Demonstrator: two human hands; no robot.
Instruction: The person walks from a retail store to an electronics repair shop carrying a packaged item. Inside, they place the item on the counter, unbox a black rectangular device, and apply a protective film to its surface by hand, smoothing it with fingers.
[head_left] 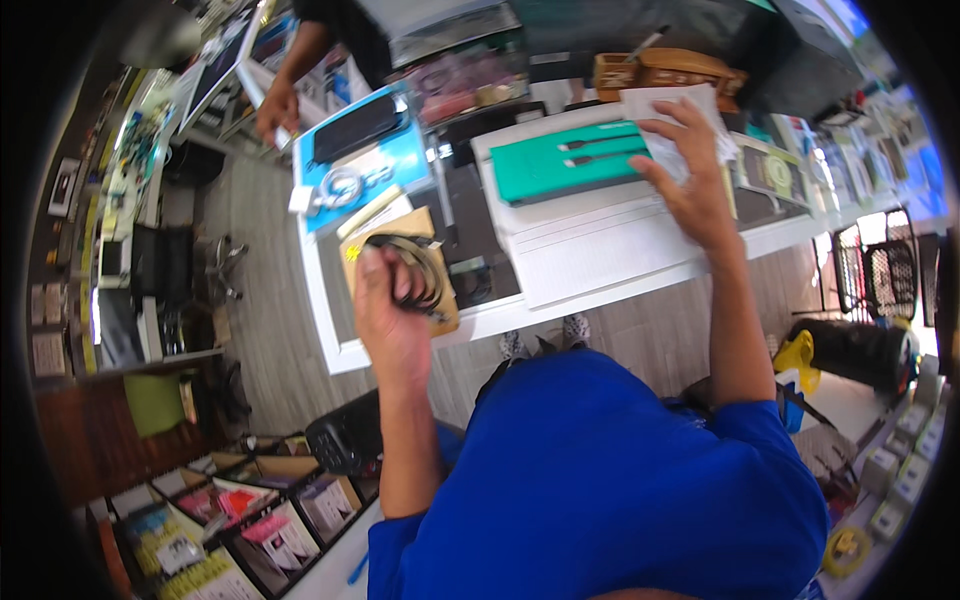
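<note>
Person in a blue shirt [610, 480] stands at a white counter [600, 265]. Left hand [385, 310] is clenched round a coiled dark cable [415, 270], held just above a tan card [400, 235] near the counter's front edge. Right hand [690, 165] reaches fwd, fingers pinching a white paper [665, 105], prob. a slip or small bag; hard to tell w/ the blur. Paper sits just beside a teal box [560, 160] w/ two cables on top. Another person's hand [275, 110] rests by a blue package [360, 160] on the far side.

Left hand [385, 310] gripping coiled cable [418, 268], right hand [690, 170] on white paper [672, 112]
</note>
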